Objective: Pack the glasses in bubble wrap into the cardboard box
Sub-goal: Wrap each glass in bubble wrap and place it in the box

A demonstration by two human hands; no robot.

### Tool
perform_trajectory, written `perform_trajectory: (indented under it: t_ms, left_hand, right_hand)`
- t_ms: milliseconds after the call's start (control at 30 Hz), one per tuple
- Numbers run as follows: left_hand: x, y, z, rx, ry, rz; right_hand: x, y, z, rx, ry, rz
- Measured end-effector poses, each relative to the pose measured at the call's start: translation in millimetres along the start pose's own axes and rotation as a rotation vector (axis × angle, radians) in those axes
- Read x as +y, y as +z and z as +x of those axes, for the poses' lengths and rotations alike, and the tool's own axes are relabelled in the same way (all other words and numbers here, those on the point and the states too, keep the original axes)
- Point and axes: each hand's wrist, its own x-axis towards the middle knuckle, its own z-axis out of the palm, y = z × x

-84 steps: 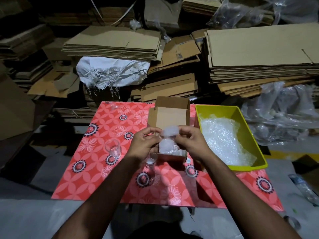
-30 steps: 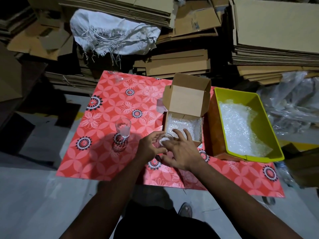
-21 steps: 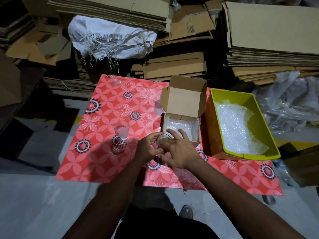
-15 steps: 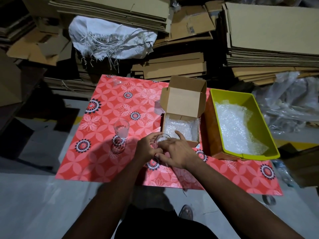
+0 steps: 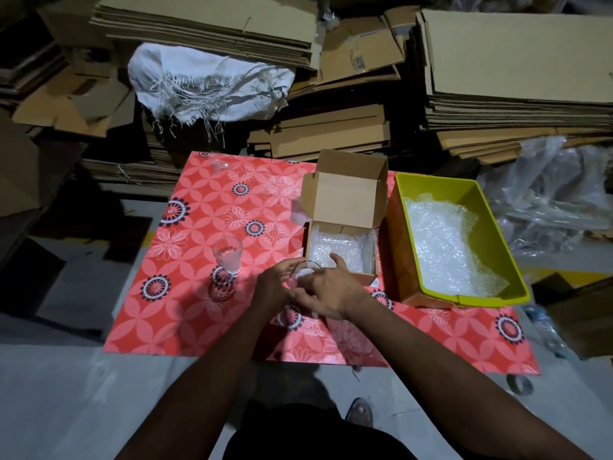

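A small open cardboard box (image 5: 345, 197) stands on the red flowered table (image 5: 199, 227), its lid up and bubble wrap (image 5: 335, 250) inside. Just in front of its left corner, a clear glass (image 5: 306, 268) stands between my hands. My left hand (image 5: 275, 283) curls around its left side and my right hand (image 5: 328, 288) wraps its right side, fingers reaching towards the box. Only the glass's rim shows. A second clear glass (image 5: 228, 255) stands upright on the table, to the left of my hands.
A yellow-green bin (image 5: 497, 234) holding bubble wrap sheets (image 5: 444, 247) sits right of the box. A small clear object (image 5: 220, 165) lies at the table's far edge. Stacks of flattened cardboard (image 5: 497, 78), a white sack (image 5: 205, 84) and plastic sheeting (image 5: 557, 194) lie behind.
Earlier both hands held a wrapped bundle up in front of the box; it now lies in the box. My hands have come down around a bare glass and my right fingers have closed in on it.
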Motion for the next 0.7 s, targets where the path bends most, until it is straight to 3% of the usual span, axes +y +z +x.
perform_trajectory:
  t_ms: [233, 333, 500, 600, 700]
  left_hand:
    - [20.0, -2.9, -4.7, 0.001, 0.016, -0.012]
    - [37.1, -7.7, 4.2, -0.085, 0.071, 0.069]
    - [64.1, 5.9, 17.4, -0.088, 0.169, 0.168]
    - [81.4, 34.4, 22.4, -0.11, 0.191, 0.185]
    - [91.8, 65.9, 26.3, -0.122, 0.198, 0.174]
  right_hand:
    - [37.2, -12.4, -39.2, 0.304, 0.014, 0.094]
    - [73.4, -21.4, -60.3, 0.446, 0.15, 0.148]
    - [140.5, -36.3, -91.9, 0.688, 0.448, 0.227]
    - [185.9, -33.8, -103.8, 0.625, 0.693, 0.294]
    - [228.6, -20.9, -108.4, 0.263, 0.846, 0.3]
